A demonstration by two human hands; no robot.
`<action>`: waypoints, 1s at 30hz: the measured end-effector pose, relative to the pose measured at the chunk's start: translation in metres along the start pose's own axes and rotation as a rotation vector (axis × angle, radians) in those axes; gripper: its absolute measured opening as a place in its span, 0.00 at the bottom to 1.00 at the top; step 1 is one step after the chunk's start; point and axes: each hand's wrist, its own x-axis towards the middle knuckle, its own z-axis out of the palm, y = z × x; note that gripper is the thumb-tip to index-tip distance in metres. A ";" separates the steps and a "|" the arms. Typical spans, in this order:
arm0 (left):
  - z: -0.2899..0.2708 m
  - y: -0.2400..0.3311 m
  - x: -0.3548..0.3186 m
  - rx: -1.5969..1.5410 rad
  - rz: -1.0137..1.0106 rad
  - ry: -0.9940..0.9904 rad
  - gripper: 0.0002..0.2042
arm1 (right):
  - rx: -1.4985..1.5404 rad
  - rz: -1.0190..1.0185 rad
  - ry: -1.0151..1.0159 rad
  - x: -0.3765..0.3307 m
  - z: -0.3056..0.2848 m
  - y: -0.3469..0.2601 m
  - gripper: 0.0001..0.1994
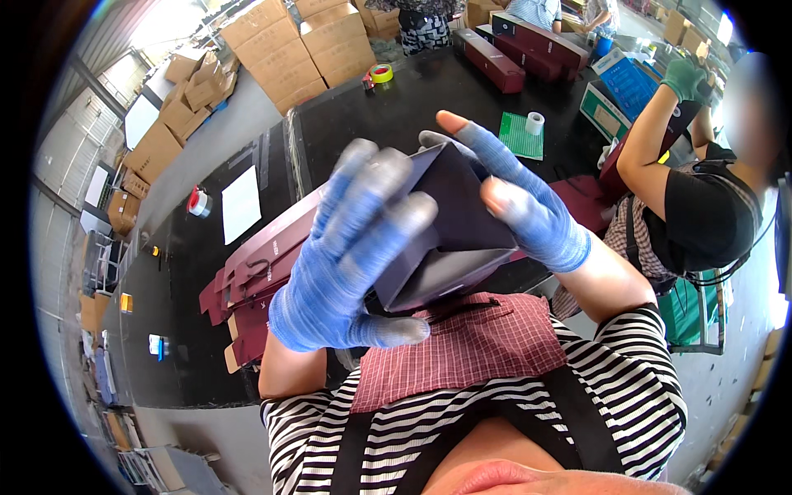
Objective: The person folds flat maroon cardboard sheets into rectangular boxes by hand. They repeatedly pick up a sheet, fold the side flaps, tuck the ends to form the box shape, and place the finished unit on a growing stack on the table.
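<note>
A dark, open-ended cardboard box (462,202) is held up in front of my chest, its black inside and folded end flaps facing me. My right hand (528,202), in a blue knit glove with bare fingertips, grips the box's right side, thumb near the opening and fingers behind the far edge. On the left side of the box is my left hand (342,247), in a blue glove with grey fingertips. Its fingers are spread and slightly blurred; whether they touch the box is hard to tell. Flat maroon box blanks (264,272) lie stacked on the table beyond my left hand.
The black table (181,330) holds a white sheet (242,206), tape rolls (380,74), a green card (520,136) with a white roll, and finished maroon boxes (528,45). At right, a co-worker (701,198) in green gloves works close by. Brown cartons (272,54) stand behind.
</note>
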 end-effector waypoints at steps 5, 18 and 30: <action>0.015 -0.011 -0.017 0.038 0.006 0.088 0.50 | -0.250 -0.115 -0.169 -0.010 -0.008 0.027 0.67; 0.054 -0.022 -0.019 -0.322 -0.298 0.197 0.64 | -0.302 -0.254 0.093 0.003 -0.014 0.045 0.60; 0.117 -0.140 -0.075 -0.883 -0.805 0.625 0.42 | -0.292 0.402 0.109 -0.068 -0.066 0.215 0.55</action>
